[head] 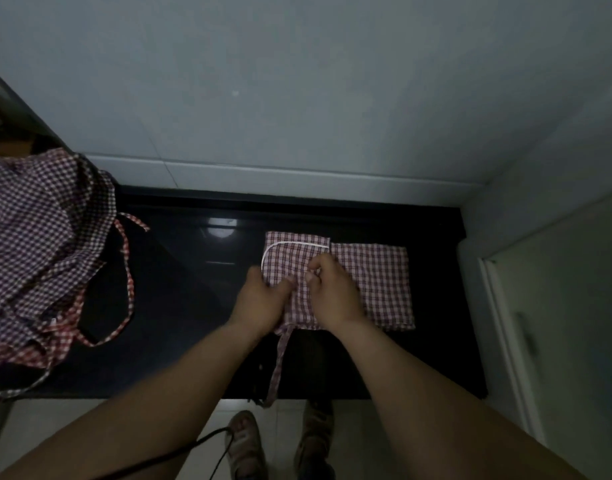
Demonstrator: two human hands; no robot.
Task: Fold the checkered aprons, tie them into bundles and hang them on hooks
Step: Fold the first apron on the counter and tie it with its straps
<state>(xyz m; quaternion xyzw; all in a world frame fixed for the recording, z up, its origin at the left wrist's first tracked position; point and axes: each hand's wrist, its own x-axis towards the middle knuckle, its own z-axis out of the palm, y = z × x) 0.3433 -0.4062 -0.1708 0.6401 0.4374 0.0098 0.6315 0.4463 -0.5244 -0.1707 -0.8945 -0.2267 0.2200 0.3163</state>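
- Pinching the checkered cloth from both sides, the left hand [263, 301] and the right hand [334, 294] are working on the folded apron [380, 285], which is lying flat on the black counter [193, 306] toward its right end, close to the tiled wall [297, 98].
- The left hand is curling its fingers and thumb round a gathered ridge of fabric on the apron's left half. The right hand is doing likewise just beside it, thumb tip showing and knuckles bent over the cloth.
- Both hands are sitting over the near-left part of the apron, almost touching each other, while the apron's right half is lying uncovered past the right hand.
- The hands are hiding the cloth beneath them, so the way the fold is running there is not showing. The dim light is also making it hard to tell whether the white-edged flap [290, 261] belongs to the same apron or is a second piece lying on it.
- A pile of unfolded aprons [38, 237] is spilling over the counter's left end, well apart from the hands, and the left edge of the view is cutting it off.
- The folded apron is stretching its long axis left to right, parallel to the wall, while its tie strap [278, 365] is running toward the person and hanging over the counter's front edge.
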